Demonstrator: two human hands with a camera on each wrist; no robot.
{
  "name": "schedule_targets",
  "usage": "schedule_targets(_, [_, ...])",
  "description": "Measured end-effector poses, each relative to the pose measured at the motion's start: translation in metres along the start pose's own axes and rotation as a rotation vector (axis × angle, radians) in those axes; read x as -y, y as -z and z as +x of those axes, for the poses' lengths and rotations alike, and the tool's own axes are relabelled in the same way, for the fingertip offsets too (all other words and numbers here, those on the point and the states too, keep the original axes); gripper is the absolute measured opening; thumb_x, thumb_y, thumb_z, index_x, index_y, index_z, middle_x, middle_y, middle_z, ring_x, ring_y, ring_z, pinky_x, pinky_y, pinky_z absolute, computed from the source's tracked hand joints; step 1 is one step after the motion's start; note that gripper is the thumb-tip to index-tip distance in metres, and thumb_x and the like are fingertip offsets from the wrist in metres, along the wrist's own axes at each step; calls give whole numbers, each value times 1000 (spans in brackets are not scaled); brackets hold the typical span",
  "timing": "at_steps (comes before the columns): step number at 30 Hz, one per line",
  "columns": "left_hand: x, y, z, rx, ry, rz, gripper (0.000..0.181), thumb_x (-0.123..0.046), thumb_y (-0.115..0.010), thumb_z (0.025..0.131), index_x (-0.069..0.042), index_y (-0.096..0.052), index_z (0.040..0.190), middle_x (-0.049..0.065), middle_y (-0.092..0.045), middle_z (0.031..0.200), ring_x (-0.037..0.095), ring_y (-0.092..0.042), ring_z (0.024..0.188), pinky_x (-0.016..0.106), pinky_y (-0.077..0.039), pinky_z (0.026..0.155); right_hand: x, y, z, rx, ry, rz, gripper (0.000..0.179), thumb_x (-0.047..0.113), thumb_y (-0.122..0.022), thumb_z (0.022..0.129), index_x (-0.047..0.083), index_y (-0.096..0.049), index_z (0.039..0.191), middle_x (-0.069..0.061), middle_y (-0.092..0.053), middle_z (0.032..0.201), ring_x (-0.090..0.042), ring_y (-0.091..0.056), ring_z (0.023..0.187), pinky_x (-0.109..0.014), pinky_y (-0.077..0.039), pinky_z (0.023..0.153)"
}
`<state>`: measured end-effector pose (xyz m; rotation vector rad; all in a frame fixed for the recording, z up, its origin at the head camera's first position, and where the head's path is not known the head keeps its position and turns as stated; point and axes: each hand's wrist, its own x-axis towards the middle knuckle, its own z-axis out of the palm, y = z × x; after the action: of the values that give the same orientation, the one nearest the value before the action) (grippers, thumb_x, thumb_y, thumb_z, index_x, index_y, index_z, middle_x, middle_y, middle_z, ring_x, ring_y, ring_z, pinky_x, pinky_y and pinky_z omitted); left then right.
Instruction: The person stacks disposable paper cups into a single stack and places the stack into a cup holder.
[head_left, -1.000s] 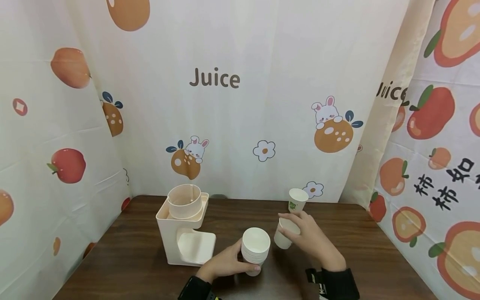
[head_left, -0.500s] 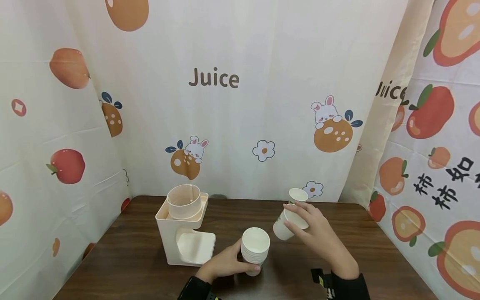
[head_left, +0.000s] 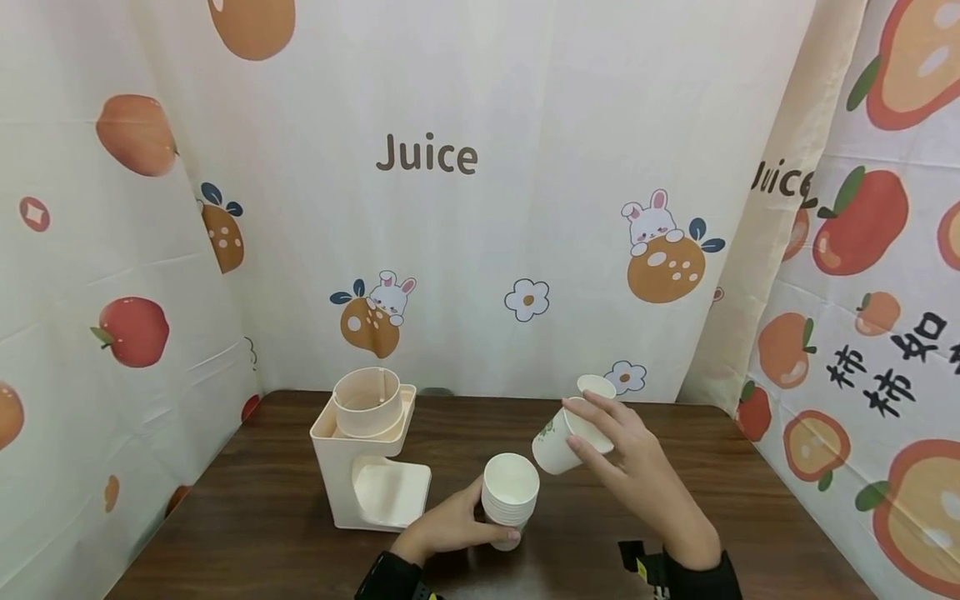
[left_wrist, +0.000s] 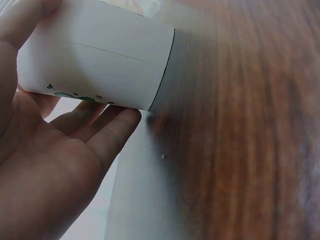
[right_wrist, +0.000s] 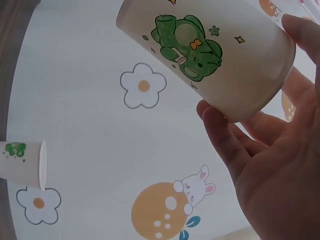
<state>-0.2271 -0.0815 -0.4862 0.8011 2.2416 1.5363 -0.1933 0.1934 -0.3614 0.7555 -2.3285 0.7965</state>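
My left hand (head_left: 459, 525) grips a stack of nested white paper cups (head_left: 511, 492), upright on the table with its mouth up. In the left wrist view, the thumb and fingers curl around the smooth outer wall of the lowest cup (left_wrist: 100, 57). By its rim, my right hand (head_left: 641, 471) holds a single paper cup (head_left: 557, 446), tilted with its base to the left and apparently above the table. A green bear print (right_wrist: 190, 47) shows on its side in the right wrist view. Partly hidden behind that hand stands another paper cup (head_left: 597, 385).
A cream-coloured machine (head_left: 333, 479) with a round open container (head_left: 368, 404) on top and a flat base plate (head_left: 397, 493) stands left of the stack. The dark wooden table (head_left: 247, 500) ends at a fruit-printed curtain (head_left: 465, 233) behind and at both sides.
My right hand has raised the single cup off its earlier upright stance and tipped it, base swinging left and its print turning into view. The left hand and the stack stay put.
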Motion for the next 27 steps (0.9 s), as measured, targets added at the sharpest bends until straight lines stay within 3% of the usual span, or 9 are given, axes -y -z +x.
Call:
schedule_targets(5, [0, 1, 0, 15, 3, -32, 87, -32, -83, 84, -21, -32, 154, -6, -56, 131, 18, -54, 122, 47, -41, 100, 9, -6, 1, 25, 15, 94, 50, 17, -73, 94, 30, -59, 140, -5, -45, 150, -33, -44, 133, -24, -56, 66])
schedule_targets(10, [0, 3, 1, 34, 1, -59, 85, -34, -82, 85, -20, -32, 153, -6, -56, 130, 17, -55, 120, 46, -42, 99, 17, -13, 4, 24, 91, 126, 50, 14, -74, 92, 25, -60, 139, -7, -46, 150, -37, -44, 133, -22, -55, 64])
schedule_targets(15, [3, 2, 2, 46, -2, -62, 85, -34, -81, 86, -21, -31, 153, -6, -56, 131, 16, -55, 120, 45, -42, 99, 22, -19, 4, 37, 117, 128, 49, 15, -76, 91, 23, -62, 138, -9, -47, 148, -37, -46, 131, -20, -54, 63])
schedule_targets(21, [3, 2, 3, 50, 2, -65, 82, -33, -81, 86, -22, -32, 152, -6, -57, 128, 16, -56, 118, 45, -43, 98, 27, -24, 4, 64, 158, 61, 49, 20, -76, 92, 25, -61, 138, -6, -47, 149, -33, -46, 132, -41, -55, 81])
schedule_targets(27, [2, 2, 2, 36, 2, -36, 84, -35, -80, 86, -21, -32, 153, -7, -58, 127, 15, -56, 117, 44, -43, 97, 29, -32, 5, 86, 189, 62, 47, 22, -74, 93, 26, -61, 138, -6, -48, 148, -34, -46, 133, -52, -51, 87])
